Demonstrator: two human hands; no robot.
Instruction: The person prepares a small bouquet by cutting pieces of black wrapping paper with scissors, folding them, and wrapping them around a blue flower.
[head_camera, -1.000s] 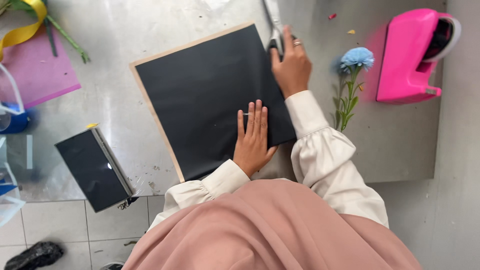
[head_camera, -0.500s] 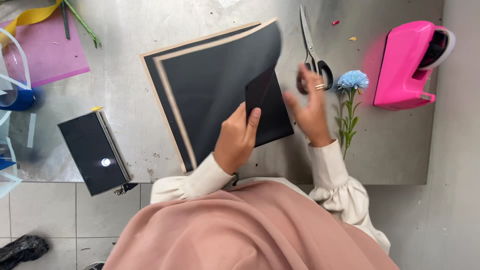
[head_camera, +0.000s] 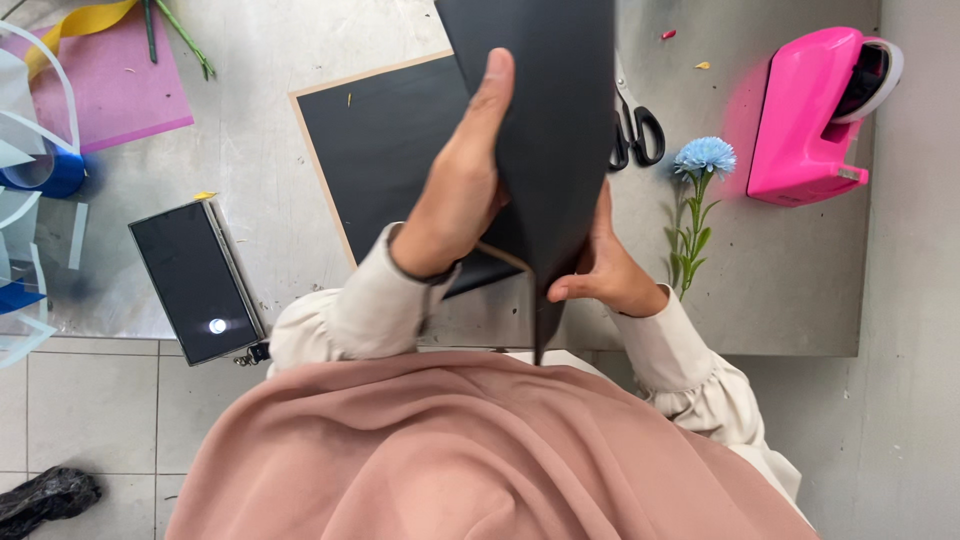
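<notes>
I hold a sheet of black paper (head_camera: 545, 110) lifted off the metal table (head_camera: 780, 290), raised toward the camera. My left hand (head_camera: 460, 190) grips its left edge with the thumb pointing up. My right hand (head_camera: 605, 275) pinches its lower right part from below. Another black sheet with a tan border (head_camera: 370, 150) lies flat on the table under the raised one. Black-handled scissors (head_camera: 635, 125) rest on the table just right of the raised sheet, partly hidden by it.
A blue artificial flower (head_camera: 700, 165) lies right of the scissors, beside a pink tape dispenser (head_camera: 810, 115). A phone (head_camera: 195, 280) sits at the table's near left edge. Pink paper (head_camera: 115, 85), yellow ribbon (head_camera: 75, 25) and green stems lie at far left.
The scissors were set down on the table. Both hands took hold of the top black sheet and lifted it up off the lower sheet toward the camera.
</notes>
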